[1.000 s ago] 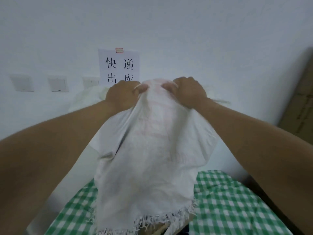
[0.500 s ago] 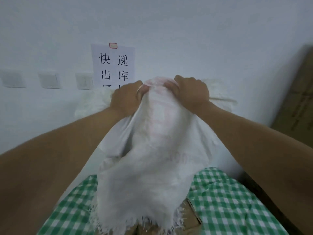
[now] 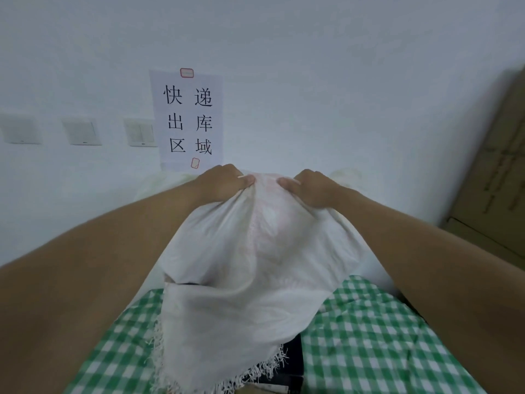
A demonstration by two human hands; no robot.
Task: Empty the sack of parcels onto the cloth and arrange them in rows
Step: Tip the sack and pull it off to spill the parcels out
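I hold a white woven sack [image 3: 250, 280] upside down over the green-and-white checked cloth [image 3: 369, 345]. My left hand [image 3: 224, 184] and my right hand [image 3: 312, 189] each grip a bunch of fabric at the sack's raised bottom end. The frayed mouth hangs down near the cloth. A dark parcel [image 3: 292, 362] shows at the mouth, partly hidden by the fringe. Whatever else is inside the sack is hidden.
A paper sign [image 3: 187, 120] with black characters is taped to the white wall, with three wall switches [image 3: 82, 132] to its left. Pale bags [image 3: 167, 183] lie behind my hands. Cardboard boxes [image 3: 494, 172] stand at the right.
My hands have come lower with the sack's bottom end, so the whole sign shows now. The brown carton seen at the mouth before is out of sight; a dark parcel shows there instead.
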